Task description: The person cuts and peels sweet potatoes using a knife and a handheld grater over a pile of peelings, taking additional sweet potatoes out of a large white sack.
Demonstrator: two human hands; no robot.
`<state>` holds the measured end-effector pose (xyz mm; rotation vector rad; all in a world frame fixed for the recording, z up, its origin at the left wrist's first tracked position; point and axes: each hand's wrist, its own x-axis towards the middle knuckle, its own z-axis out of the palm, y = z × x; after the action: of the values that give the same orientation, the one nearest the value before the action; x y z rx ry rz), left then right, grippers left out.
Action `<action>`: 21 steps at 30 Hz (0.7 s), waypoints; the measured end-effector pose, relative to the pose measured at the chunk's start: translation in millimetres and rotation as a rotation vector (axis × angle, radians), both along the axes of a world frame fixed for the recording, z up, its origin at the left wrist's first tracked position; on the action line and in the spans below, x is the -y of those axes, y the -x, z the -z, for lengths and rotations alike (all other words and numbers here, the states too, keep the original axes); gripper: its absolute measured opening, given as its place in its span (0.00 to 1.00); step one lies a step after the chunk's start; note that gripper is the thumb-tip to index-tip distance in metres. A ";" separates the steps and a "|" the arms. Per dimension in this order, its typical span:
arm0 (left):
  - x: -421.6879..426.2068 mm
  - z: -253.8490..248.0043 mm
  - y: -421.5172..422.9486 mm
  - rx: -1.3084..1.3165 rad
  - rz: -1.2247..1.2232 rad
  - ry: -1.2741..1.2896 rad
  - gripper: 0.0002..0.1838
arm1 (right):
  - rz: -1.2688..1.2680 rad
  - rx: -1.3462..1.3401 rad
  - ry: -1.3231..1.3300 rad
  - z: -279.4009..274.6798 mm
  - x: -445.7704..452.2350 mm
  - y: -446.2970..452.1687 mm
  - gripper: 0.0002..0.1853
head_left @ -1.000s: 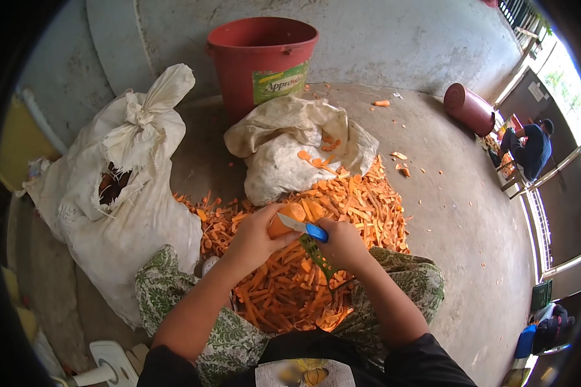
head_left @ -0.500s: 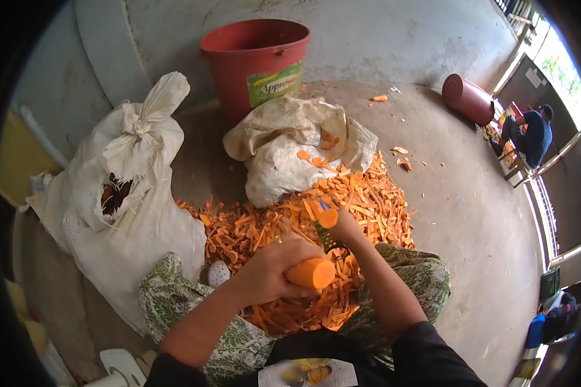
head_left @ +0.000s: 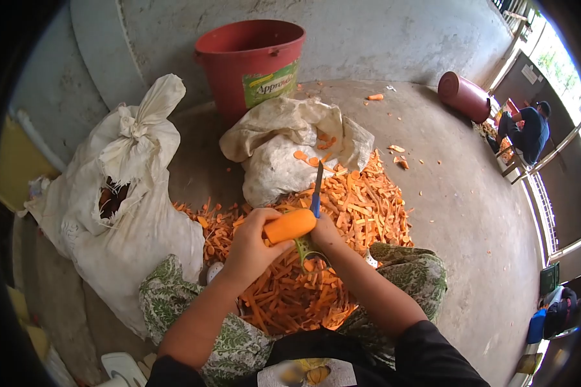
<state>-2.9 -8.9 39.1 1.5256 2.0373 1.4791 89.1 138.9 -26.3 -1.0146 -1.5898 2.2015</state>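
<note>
My left hand (head_left: 248,245) is closed around a thick peeled carrot (head_left: 289,226), which points toward the right hand. My right hand (head_left: 327,233) grips a knife with a blue handle (head_left: 315,204), its blade up and away from me. A green peeler (head_left: 305,249) hangs below the same hand and appears to be held in it too. The carrot's right end is close to the knife handle; whether they touch I cannot tell. Under both hands spreads a heap of carrot peelings and pieces (head_left: 297,293), between my legs in patterned trousers.
A whitish sack (head_left: 277,171) lies behind the heap, a red tub (head_left: 223,77) beyond it. At left stands a large knotted sack (head_left: 135,251) with a torn hole. A seated person (head_left: 532,135) is far right, near a tipped red barrel (head_left: 461,97).
The left hand has raised the carrot and turned it away from me. A round carrot slice at the right hand is gone from there, and the knife blade now shows upright.
</note>
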 end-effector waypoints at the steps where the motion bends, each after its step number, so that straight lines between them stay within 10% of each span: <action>1: 0.1 3.0 2.4 0.040 -0.052 0.085 0.23 | 0.024 0.087 -0.097 -2.5 0.1 3.3 0.11; 7: -2.8 12.6 6.9 0.122 -0.129 0.326 0.21 | -0.054 0.229 -0.894 -46.8 19.9 -0.8 0.09; 21: -1.5 4.0 17.2 0.131 -0.119 0.173 0.19 | -0.338 0.362 -1.027 -63.0 21.5 -18.5 0.06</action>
<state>-20.1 -7.3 35.1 1.2293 2.1466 1.3629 107.5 117.4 36.7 -0.8360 -2.7329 1.0000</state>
